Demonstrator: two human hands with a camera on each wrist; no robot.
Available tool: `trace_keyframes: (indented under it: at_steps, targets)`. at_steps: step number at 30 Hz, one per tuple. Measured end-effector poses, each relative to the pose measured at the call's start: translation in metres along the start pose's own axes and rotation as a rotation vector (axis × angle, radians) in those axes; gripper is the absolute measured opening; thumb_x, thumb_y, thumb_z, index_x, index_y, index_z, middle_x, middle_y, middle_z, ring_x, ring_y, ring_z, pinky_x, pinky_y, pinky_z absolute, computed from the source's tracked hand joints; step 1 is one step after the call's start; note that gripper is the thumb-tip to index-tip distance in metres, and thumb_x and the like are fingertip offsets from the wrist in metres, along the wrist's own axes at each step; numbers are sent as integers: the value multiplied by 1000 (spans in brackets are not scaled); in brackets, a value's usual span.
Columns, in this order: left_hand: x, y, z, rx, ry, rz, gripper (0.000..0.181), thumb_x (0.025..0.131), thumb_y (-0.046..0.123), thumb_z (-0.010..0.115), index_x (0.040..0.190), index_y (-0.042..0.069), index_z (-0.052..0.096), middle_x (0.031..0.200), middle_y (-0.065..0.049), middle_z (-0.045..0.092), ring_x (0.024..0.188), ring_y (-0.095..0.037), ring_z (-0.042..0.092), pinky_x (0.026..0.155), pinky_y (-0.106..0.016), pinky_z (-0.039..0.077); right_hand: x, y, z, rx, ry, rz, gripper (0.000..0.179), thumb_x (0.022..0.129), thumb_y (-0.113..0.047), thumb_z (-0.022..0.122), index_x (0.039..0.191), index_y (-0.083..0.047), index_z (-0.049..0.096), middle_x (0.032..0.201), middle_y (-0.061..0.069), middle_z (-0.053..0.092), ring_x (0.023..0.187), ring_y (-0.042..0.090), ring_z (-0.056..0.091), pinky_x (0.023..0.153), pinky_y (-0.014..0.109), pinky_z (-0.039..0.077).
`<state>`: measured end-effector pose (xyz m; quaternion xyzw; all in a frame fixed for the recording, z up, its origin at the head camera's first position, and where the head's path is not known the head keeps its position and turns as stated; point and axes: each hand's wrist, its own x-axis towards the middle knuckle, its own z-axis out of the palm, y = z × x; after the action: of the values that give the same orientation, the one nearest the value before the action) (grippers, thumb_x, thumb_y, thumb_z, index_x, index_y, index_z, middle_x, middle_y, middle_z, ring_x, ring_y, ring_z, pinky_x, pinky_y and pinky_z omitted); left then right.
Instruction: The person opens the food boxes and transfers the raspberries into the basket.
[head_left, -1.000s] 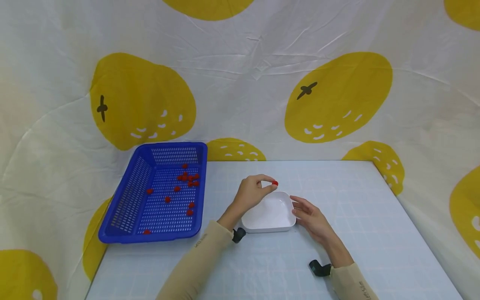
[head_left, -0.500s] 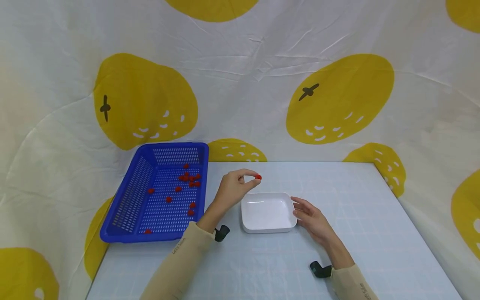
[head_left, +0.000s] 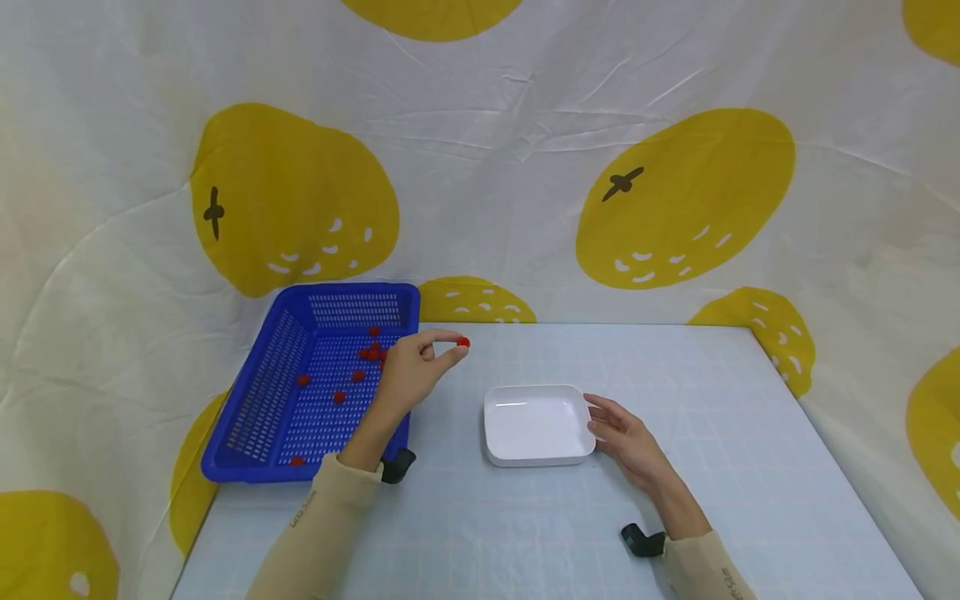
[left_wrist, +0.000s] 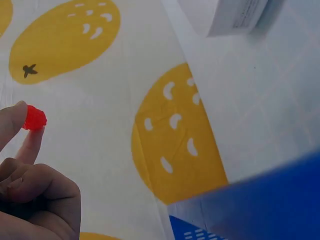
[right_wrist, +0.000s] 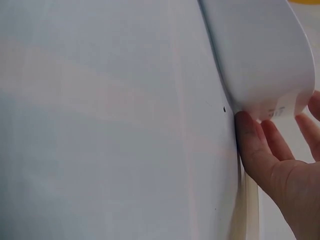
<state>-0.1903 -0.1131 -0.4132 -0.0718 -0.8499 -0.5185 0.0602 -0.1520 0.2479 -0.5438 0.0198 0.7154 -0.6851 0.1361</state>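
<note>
Between thumb and index finger, my left hand (head_left: 408, 372) pinches a small red raspberry (head_left: 463, 342), above the table and just right of the blue basket. Its bumpy surface shows in the left wrist view, where the other fingers of the hand (left_wrist: 42, 195) curl into the palm. A shallow white dish (head_left: 536, 425) with rounded corners stands mid-table with nothing in it. My right hand (head_left: 626, 440) rests its fingertips against the dish's right side; in the right wrist view, its relaxed fingers (right_wrist: 255, 152) meet the end wall of the dish (right_wrist: 265, 55).
A blue perforated basket (head_left: 247, 392) at the left holds several more raspberries (head_left: 340, 397), some hidden behind my left forearm. The table (head_left: 720, 400) has a pale cover. A white cloth (head_left: 487, 208) with yellow fruit prints hangs behind.
My left hand has moved left with the raspberry, from above the dish to beside and partly over the basket. The right hand and dish have stayed in place.
</note>
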Motion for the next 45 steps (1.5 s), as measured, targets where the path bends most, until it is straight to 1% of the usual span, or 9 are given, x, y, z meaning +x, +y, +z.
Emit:
trace_keyframes:
  at_steps: [6,10,13,18,21,24,29,37,45]
  targets:
    - [-4,-12,-25,0,42,-13,33,88,43,77,113,20,76,59,-2,34,46,-19,29,40,-27,22,1,2,-1,-5,-1,6,58,99,-18,66,151,-10,43,149,23,41,131,38,46,97,40,49]
    - [-10,-23,-46,8,72,-27,36,88,44,76,113,18,76,60,-2,33,47,-18,30,41,-28,23,1,2,-1,-8,-3,1,58,99,-18,66,151,-10,43,149,23,40,132,38,45,97,41,49]
    - [-15,-30,-64,26,102,-56,39,88,45,75,115,16,75,60,-2,32,47,-18,30,41,-28,23,1,3,0,-7,-3,2,58,98,-17,66,151,-10,43,149,23,40,131,38,46,97,41,49]
    - [-22,-40,-93,81,161,-131,49,87,53,73,119,16,73,59,-1,30,45,-17,29,39,-29,24,0,1,2,-11,5,3,57,99,-16,65,151,-10,43,149,23,40,131,38,46,97,41,49]
    - [-26,-46,-107,99,198,-142,50,88,53,72,120,15,73,59,-1,29,44,-16,27,39,-30,23,0,-1,2,-16,12,4,56,100,-15,64,151,-11,43,148,24,41,131,39,46,98,42,48]
    - [-29,-51,-118,119,240,-156,50,88,51,73,120,13,73,59,-1,30,45,-16,26,39,-30,22,0,-2,2,-19,12,7,55,100,-15,64,151,-11,43,148,24,41,131,39,46,98,43,48]
    - [-31,-52,-128,131,273,-198,54,88,52,73,122,10,72,59,0,31,46,-15,27,39,-30,22,0,-2,1,-17,8,7,55,99,-15,64,151,-10,43,148,23,41,132,39,45,98,43,48]
    - [-31,-53,-131,104,279,-186,55,88,52,73,122,9,72,58,3,31,45,-14,27,39,-29,22,1,-2,0,-15,0,1,57,99,-16,65,151,-10,43,148,24,41,132,39,45,98,41,48]
    - [-34,-51,-133,113,292,-205,54,87,53,73,122,12,72,59,1,33,46,-15,29,40,-31,23,1,0,-1,-8,10,13,58,98,-17,66,151,-10,43,148,23,41,131,38,45,97,41,49]
